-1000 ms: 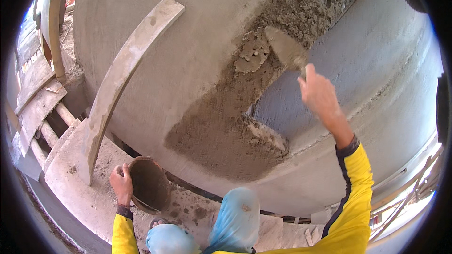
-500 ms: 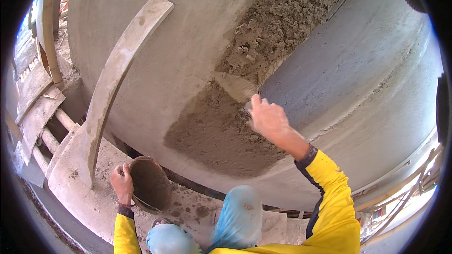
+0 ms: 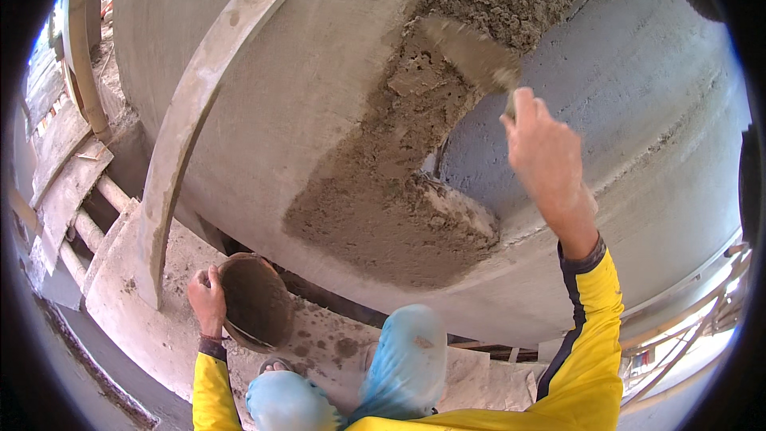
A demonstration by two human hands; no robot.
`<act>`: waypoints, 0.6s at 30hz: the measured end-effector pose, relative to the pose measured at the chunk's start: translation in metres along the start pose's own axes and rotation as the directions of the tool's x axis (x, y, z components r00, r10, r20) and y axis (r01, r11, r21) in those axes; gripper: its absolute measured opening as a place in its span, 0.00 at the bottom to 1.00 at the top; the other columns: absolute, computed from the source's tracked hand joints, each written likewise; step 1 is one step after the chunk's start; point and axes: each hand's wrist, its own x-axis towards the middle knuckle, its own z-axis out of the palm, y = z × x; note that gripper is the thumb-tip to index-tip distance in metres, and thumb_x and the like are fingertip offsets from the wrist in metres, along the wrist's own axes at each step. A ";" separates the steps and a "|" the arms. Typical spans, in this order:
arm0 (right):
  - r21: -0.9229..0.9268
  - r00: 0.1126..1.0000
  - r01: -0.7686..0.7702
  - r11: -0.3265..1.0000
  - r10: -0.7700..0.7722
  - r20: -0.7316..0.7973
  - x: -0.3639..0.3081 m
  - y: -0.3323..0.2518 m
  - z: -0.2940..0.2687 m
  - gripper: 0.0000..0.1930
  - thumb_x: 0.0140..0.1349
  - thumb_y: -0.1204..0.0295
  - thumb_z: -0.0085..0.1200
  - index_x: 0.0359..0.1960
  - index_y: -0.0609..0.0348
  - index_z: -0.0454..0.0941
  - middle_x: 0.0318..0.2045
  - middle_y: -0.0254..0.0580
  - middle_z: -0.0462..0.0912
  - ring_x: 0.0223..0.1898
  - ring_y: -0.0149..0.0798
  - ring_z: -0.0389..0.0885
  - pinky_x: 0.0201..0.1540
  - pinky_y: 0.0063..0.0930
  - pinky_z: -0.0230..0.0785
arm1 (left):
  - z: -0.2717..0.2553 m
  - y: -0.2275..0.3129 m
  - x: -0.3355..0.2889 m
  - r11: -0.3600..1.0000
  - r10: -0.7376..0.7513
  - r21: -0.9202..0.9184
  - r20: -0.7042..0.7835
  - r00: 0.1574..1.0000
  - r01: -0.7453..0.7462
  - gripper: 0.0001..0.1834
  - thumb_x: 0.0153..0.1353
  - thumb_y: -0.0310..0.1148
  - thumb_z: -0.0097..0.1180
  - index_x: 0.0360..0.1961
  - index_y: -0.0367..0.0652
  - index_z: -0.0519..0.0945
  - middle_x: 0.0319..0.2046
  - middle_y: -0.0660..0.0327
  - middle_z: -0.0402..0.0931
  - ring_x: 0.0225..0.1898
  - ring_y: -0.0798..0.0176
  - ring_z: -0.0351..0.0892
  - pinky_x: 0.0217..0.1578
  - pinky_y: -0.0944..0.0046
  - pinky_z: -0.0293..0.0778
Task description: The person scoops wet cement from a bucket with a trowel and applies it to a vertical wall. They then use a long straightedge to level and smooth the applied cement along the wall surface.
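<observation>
My right hand point(image 3: 544, 148) is closed round the handle of a trowel point(image 3: 471, 54). The trowel's blade, slightly blurred, lies over the rough wet mortar point(image 3: 375, 215) on the wall, along the upper part of the patch. At the lower left, my left hand point(image 3: 207, 297) grips the rim of a dark round bucket point(image 3: 257, 303), with the thumb up at the edge. The bucket is tilted so that its grey, dirty inside shows. Below the trowel, the edge of the mortar meets a smooth bluish-grey surface point(image 3: 542, 112).
A long straight-edge board point(image 3: 203, 112) leans on the smooth plastered wall point(image 3: 319, 48) left of the mortar. Planks and poles point(image 3: 96, 219) of a scaffold stand at the far left. My knees point(image 3: 407, 351) are bent above a mortar-spattered platform point(image 3: 463, 379).
My right hand has moved up and to the right with the trowel, uncovering the mortar's lower inner edge. My left hand stays on the bucket's rim.
</observation>
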 end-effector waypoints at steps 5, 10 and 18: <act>0.029 0.985 0.170 0.985 -0.171 0.010 -0.010 -0.011 0.022 0.14 0.70 0.61 0.54 0.47 0.56 0.69 0.30 0.41 0.81 0.27 0.42 0.88 0.24 0.30 0.80 | 0.004 0.001 0.004 1.000 0.010 0.028 0.029 1.000 -0.011 0.23 0.70 0.43 0.53 0.30 0.29 0.80 0.24 0.43 0.78 0.26 0.47 0.77 0.32 0.51 0.70; -0.136 0.996 0.086 0.987 -0.086 0.005 0.007 0.006 0.030 0.13 0.72 0.60 0.51 0.47 0.57 0.71 0.28 0.42 0.81 0.27 0.42 0.87 0.26 0.33 0.81 | 0.002 -0.002 0.010 0.997 0.022 0.068 0.035 0.999 -0.025 0.24 0.71 0.45 0.52 0.28 0.30 0.79 0.21 0.45 0.76 0.23 0.51 0.73 0.29 0.51 0.68; 0.527 0.943 0.250 0.812 -0.327 0.056 -0.059 -0.088 0.045 0.15 0.69 0.61 0.55 0.53 0.50 0.72 0.34 0.43 0.84 0.35 0.48 0.86 0.34 0.41 0.76 | -0.025 -0.040 0.009 0.997 0.071 0.027 0.069 0.995 -0.073 0.29 0.71 0.50 0.53 0.26 0.30 0.76 0.19 0.46 0.70 0.23 0.60 0.67 0.28 0.53 0.65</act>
